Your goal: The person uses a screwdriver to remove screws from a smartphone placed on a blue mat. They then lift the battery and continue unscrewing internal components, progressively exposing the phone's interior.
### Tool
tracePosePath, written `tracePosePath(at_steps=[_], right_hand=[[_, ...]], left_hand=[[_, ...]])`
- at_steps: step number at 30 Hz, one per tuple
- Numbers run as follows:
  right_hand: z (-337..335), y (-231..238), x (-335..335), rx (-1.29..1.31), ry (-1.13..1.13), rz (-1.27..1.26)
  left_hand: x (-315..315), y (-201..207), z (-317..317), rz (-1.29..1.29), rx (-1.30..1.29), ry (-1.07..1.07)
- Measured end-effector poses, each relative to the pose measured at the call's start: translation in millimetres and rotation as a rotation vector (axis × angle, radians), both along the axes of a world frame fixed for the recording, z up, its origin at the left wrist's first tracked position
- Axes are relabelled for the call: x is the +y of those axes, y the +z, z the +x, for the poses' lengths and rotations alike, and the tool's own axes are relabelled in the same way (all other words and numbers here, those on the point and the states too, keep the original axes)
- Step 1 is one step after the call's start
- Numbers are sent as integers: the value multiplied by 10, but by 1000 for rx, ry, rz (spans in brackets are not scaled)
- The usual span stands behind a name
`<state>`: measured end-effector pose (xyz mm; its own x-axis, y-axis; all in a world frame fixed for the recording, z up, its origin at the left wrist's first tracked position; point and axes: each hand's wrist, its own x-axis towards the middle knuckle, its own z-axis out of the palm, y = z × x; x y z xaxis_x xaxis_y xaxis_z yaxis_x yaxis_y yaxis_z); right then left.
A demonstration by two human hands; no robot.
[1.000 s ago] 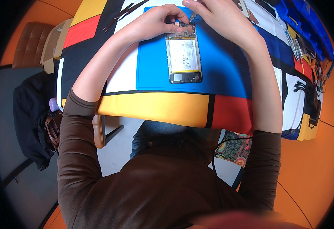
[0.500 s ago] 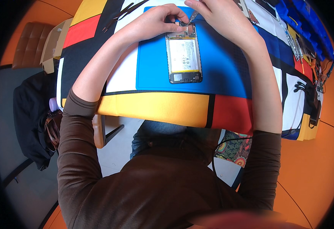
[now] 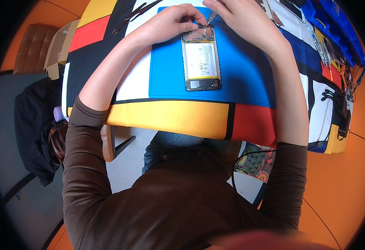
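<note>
An opened smartphone (image 3: 202, 58) lies on a blue work mat (image 3: 166, 79), its white battery and the circuit board at its far end bare. My left hand (image 3: 176, 21) is at the phone's far left corner, with thumb and forefinger curled toward each other by the board. Whatever sits between those fingertips is too small to make out. From the far right, my right hand (image 3: 243, 18) grips a slim metal tool (image 3: 211, 18) with a tapered tip. Its point comes down at the board's far edge; whether it is a screwdriver or tweezers is unclear.
A patterned cloth (image 3: 166, 116) covers the table. Blue bins (image 3: 337, 31) stand at the far right, with several slim tools (image 3: 322, 50) beside them. Black cables (image 3: 328, 95) lie at the right, dark tweezer-like tools (image 3: 126, 18) at the far left. A cardboard box (image 3: 59, 52) stands left of the table.
My left thumb has drawn back from over the board toward the phone's far edge, uncovering more of the board. The tool's tip has shifted slightly; my right hand has barely moved.
</note>
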<state>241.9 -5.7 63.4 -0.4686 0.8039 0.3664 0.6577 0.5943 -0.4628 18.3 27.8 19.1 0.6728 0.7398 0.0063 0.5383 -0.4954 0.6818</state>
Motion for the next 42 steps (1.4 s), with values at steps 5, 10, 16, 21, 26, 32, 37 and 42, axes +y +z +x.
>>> tracePosePath(at_steps=[5,10,16,21,26,32,37,42], right_hand=[[-5,14,-8,19,100,-4],[-28,-21,-7,-14,68,52],[-17,48,-55,-96,26,80],[-1,82,-30,-35,226,-129],[1,-45,-3,-82,43,163],[34,-7,-13,-146,36,113],[5,1,-19,-152,56,75],[-2,-92,-5,-127,4,98]], left_hand=[[-15,14,14,25,23,26],[-22,24,13,19,50,40],[-14,29,21,-20,14,23],[-54,31,31,47,88,100],[-49,47,47,32,8,49],[-80,97,50,48,32,53],[-97,104,27,75,11,44],[-57,60,42,114,20,35]])
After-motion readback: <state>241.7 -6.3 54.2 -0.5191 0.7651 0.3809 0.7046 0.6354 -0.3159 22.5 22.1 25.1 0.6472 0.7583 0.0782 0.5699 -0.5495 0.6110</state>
